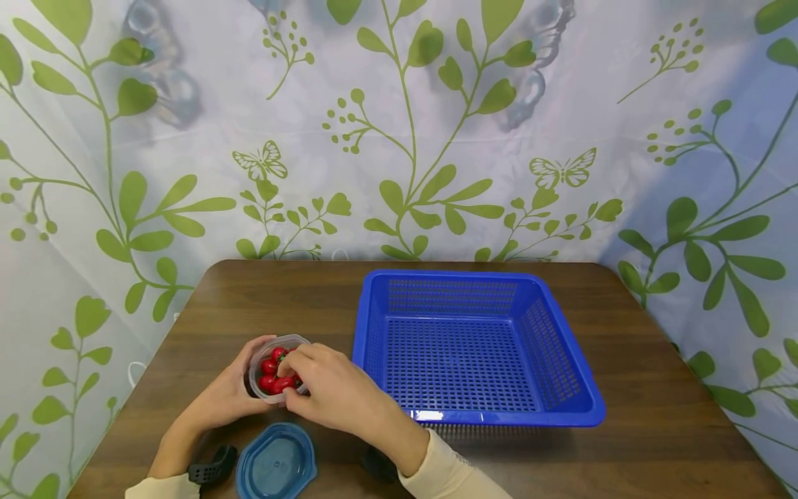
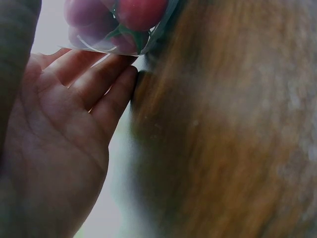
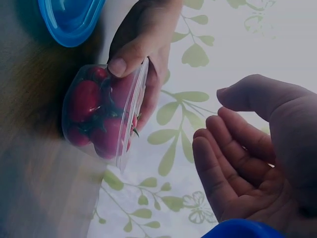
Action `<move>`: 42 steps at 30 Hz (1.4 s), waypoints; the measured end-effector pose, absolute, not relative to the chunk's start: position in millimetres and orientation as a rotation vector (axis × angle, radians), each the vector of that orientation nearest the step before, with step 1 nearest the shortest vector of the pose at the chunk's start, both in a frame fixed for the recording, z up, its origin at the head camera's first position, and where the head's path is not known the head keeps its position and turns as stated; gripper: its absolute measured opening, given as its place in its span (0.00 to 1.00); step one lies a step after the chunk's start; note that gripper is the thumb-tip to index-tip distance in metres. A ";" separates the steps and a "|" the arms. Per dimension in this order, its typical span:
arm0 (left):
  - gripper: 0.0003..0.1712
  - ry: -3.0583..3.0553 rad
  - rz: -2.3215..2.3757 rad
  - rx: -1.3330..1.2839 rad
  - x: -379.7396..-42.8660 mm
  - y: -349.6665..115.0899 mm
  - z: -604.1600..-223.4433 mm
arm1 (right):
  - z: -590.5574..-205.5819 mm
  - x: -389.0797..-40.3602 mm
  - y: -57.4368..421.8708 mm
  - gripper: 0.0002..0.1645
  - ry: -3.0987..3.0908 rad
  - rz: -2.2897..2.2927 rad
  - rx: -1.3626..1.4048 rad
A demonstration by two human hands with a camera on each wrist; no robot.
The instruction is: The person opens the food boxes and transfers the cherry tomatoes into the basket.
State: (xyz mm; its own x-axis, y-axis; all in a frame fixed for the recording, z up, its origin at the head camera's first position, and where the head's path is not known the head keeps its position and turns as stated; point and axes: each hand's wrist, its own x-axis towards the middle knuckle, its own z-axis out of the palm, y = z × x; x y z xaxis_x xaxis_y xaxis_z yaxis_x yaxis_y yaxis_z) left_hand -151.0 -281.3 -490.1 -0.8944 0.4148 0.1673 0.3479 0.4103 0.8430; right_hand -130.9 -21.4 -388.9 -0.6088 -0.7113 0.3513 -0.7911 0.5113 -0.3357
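Observation:
My left hand grips a small clear plastic container by its side, thumb at the rim in the right wrist view. Several red cherry tomatoes with green stems fill it. In the left wrist view, the fingers lie against the container wall. My right hand hovers over the container's mouth, overlapping the tomatoes in the head view. From the right wrist, its fingers look loosely bent, with nothing between them and a gap to the container. A blue lid lies on the table below.
A large blue plastic basket with a perforated floor stands right of the hands on the brown wooden table. Dark wrist straps show near the front edge. Behind the table hangs a leaf-patterned cloth.

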 end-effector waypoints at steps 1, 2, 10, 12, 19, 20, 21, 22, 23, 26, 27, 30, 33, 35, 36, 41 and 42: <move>0.59 2.587 1.512 0.699 -151.1 -281.3 -490.0 | -389.3 -131.7 -21.9 0.11 -2.597 0.714 1.278; 0.59 2.592 1.511 0.692 -151.1 -281.4 -489.7 | -389.6 -132.6 -22.4 0.11 -2.610 0.717 1.261; 0.61 2.637 1.451 0.650 -150.8 -282.1 -486.6 | -391.2 -137.4 -24.7 0.12 -2.692 0.722 1.174; 0.61 2.646 1.439 0.643 -150.7 -282.1 -486.7 | -391.5 -137.6 -25.0 0.12 -2.704 0.705 1.161; 0.61 2.650 1.432 0.637 -150.5 -280.6 -487.6 | -392.9 -137.8 -26.4 0.12 -2.712 0.528 1.063; 0.61 2.648 1.435 0.643 -150.8 -280.5 -487.8 | -393.7 -138.1 -27.0 0.12 -2.712 0.500 1.048; 0.60 2.650 1.435 0.648 -150.9 -280.4 -487.9 | -394.4 -138.2 -27.7 0.12 -2.714 0.475 1.036; 0.60 2.646 1.439 0.647 -151.0 -280.3 -487.5 | -395.1 -138.2 -28.5 0.12 -2.717 0.452 1.023; 0.60 2.644 1.440 0.650 -151.0 -280.1 -487.2 | -396.0 -138.2 -29.3 0.12 -2.721 0.436 1.010; 0.60 2.643 1.437 0.661 -151.2 -279.6 -486.5 | -397.5 -137.3 -31.8 0.11 -2.728 0.390 0.973; 0.60 2.642 1.437 0.657 -151.2 -279.5 -486.0 | -398.1 -137.2 -32.6 0.11 -2.732 0.383 0.959; 0.59 2.644 1.433 0.647 -150.7 -278.8 -484.9 | -398.3 -137.0 -34.6 0.09 -2.744 0.374 0.929; 0.60 2.645 1.440 0.642 -150.3 -278.4 -485.3 | -398.0 -137.2 -36.8 0.09 -2.778 0.369 0.902; 0.60 2.645 1.441 0.643 -150.0 -278.1 -485.9 | -397.5 -136.8 -38.5 0.09 -2.810 0.357 0.878; 0.60 2.644 1.443 0.644 -149.9 -278.1 -486.3 | -397.1 -136.3 -39.5 0.09 -2.829 0.348 0.863; 0.61 2.657 1.437 0.634 -149.4 -278.6 -487.4 | -395.3 -134.8 -46.4 0.11 -2.908 0.281 0.778; 0.61 2.661 1.437 0.627 -149.3 -278.7 -487.3 | -395.0 -134.7 -47.8 0.12 -2.921 0.267 0.765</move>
